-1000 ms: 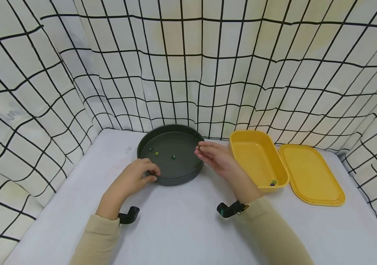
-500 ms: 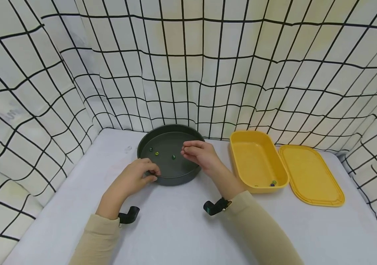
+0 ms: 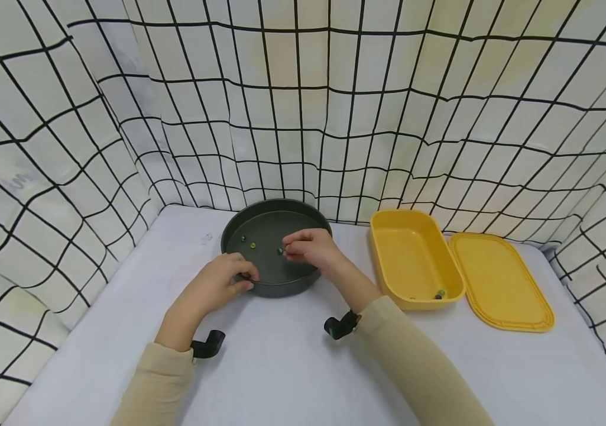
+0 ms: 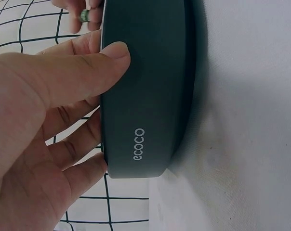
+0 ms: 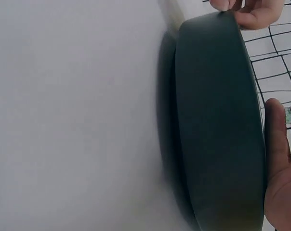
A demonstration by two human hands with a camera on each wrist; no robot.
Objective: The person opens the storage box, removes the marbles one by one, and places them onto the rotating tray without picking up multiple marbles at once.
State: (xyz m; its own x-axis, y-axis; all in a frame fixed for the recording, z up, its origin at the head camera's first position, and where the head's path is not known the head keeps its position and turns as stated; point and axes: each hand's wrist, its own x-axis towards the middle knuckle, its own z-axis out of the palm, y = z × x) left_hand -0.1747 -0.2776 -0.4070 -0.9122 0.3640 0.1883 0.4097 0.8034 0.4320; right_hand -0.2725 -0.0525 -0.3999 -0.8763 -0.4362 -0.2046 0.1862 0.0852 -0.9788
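Observation:
My left hand grips the near left rim of a round dark green-grey pan. In the left wrist view its thumb lies on the outer wall, with the other fingers behind the rim. The right hand is over the pan's right half, fingertips together. Both wrist views show a small green glass marble pinched between those fingertips, above the rim. Inside the pan lie a dark green marble and a yellow-green marble. Another green marble appears right at the right fingertips in the head view.
Right of the pan stands a yellow box with several marbles near its front end. Its yellow lid lies flat beside it. Black netting over white walls encloses the back and sides of the white table.
My right hand has moved left, from the pan's right edge to over its inside, and lowered slightly. A marble in the yellow box formerly behind the forearm now shows. The left hand stays put.

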